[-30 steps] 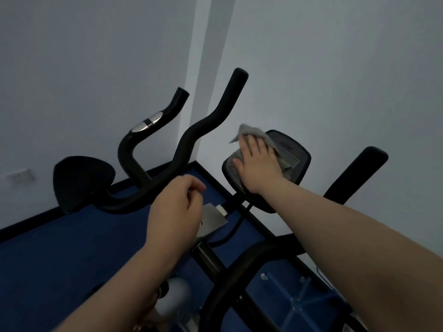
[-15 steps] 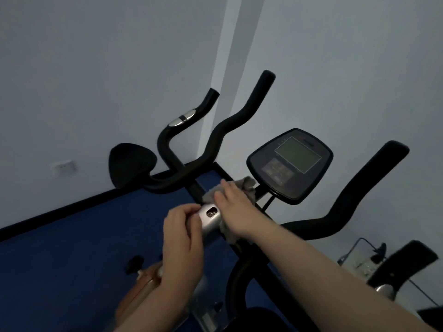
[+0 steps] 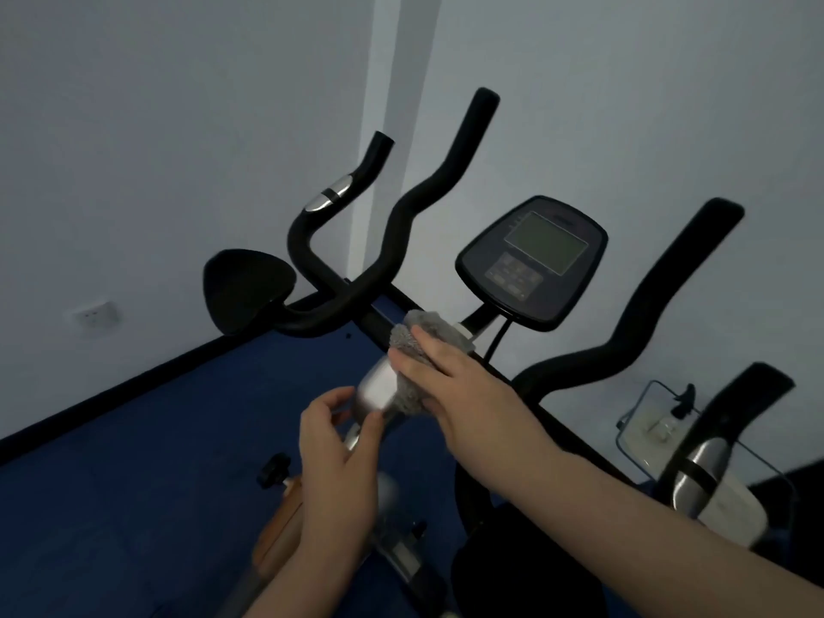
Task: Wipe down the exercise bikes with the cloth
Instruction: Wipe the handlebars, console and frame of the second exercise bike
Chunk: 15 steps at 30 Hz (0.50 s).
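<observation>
Grey cloth (image 3: 417, 350) under right hand (image 3: 450, 385), seemingly pressed against silver stem (image 3: 376, 390)

**Dim, bluish light and wide-angle bend over a gym corner**

Low, even light leaves the white walls (image 3: 178, 127) grey-blue and throws no hard shadows. The black handlebars (image 3: 392, 225) read almost as silhouettes. A soft sheen lies on the silver stem cover (image 3: 376, 390) just left of the right hand's fingers (image 3: 419, 363). Motion blur smears the right hand (image 3: 450, 394) and the grey cloth (image 3: 423, 336) under its fingertips. Straight lines bow toward the edges, and the forearms stretch at the bottom corners.
</observation>
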Available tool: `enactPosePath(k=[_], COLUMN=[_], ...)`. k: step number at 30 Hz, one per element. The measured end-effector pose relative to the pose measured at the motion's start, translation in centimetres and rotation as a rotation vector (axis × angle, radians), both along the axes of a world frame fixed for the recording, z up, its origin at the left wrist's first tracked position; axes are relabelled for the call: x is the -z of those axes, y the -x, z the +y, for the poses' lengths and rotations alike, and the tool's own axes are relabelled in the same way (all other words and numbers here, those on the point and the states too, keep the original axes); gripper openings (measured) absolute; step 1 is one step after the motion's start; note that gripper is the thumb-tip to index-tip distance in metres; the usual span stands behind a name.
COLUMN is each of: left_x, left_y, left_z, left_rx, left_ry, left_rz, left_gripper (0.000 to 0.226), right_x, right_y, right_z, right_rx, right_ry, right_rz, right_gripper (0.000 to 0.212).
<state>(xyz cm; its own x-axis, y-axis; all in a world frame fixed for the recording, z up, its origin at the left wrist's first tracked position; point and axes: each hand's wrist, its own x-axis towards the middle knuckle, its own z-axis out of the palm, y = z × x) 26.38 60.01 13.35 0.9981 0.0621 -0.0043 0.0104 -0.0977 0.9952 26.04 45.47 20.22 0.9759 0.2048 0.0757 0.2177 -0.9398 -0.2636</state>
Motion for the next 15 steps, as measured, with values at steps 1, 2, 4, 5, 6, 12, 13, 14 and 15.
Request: enactPosePath(k=[1,2,4,5,6,12,13,14,15], left_x=[-0.2,-0.5,-1.2,-1.7,-2.2,-4.3,-4.5,-4.7,-4.8], left_y=[0.5,1.0,2.3,2.9,3.5,6.4,6.9,7.5,7.9], left_z=[-0.1,-0.4,-0.9,-1.1,-1.4,-2.6,-2.7,-2.9,-3.0], left_rx=[0.000,-0.004,-0.004,0.005,0.025,0.138,0.139,0.135,0.132], left_ry=[0.001,-0.005,-0.015,-0.004,0.019,0.061,0.052,0.042,0.030], left_rz=[-0.011,-0.029,-0.081,-0.110,-0.134,-0.230,-0.251,-0.271,-0.288], left_gripper=[0.031,0.034,0.038,0.038,0.038,0.038,0.038,0.037,0.036], right_x=[-0.4,-0.9,-2.4,-3.0,-3.4,-4.1,-4.2,-4.4,-4.5], right_y=[0.6,1.1,2.1,2.3,2.7,4.5,5.1,5.8,6.6], right_z=[-0.6,-1.3,-2.8,-3.3,-3.7,-4.3,-4.7,-5.2,-5.7], right_rx=[-0.011,-0.020,-0.056,-0.093,-0.141,-0.234,-0.216,-0.193,-0.166], right_ry=[0.007,0.014,0.038,0.059,0.077,0.018,-0.012,-0.043,-0.075], right_rz=[0.003,0.011,0.048,0.087,0.119,0.130,0.124,0.113,0.103], right_gripper=[0.065,0.059,0.045,0.041,0.038,0.032,0.033,0.033,0.033])
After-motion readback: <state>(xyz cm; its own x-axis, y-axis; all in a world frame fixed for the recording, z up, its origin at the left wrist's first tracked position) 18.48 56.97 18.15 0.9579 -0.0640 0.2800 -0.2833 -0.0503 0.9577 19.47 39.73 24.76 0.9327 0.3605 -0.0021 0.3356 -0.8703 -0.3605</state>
